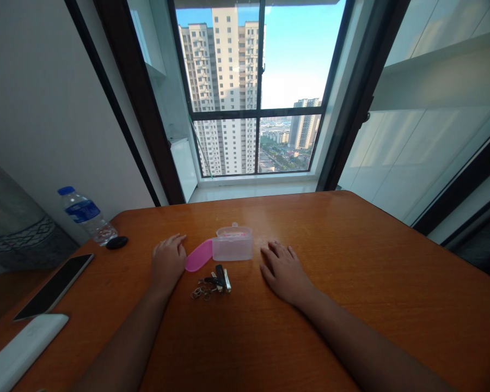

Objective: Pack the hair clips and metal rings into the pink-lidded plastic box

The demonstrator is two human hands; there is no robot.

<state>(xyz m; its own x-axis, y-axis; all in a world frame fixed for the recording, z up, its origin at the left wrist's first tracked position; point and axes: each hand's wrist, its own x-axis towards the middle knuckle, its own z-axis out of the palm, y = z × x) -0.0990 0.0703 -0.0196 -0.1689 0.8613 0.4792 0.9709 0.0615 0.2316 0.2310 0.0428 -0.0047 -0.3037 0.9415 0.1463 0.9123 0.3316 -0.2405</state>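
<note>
My left hand (168,263) lies flat on the wooden table, fingers stretched out, beside a pink oval flap (199,256). That flap sticks out from the left side of a clear plastic box (232,249), which stands between my hands. My right hand (283,270) rests palm down to the right of the box, fingers spread, apart from it. Neither hand holds anything. In front of the box is a bunch of keys (216,282) with metal rings and a small silver piece that looks like a nail clipper.
On the left of the table (351,256) stand a water bottle (87,215) with a blue cap and a round black object (116,243). Nearer lie a dark-screened phone or tablet (55,286) and a long white object (26,348). A window (261,114) is behind the table.
</note>
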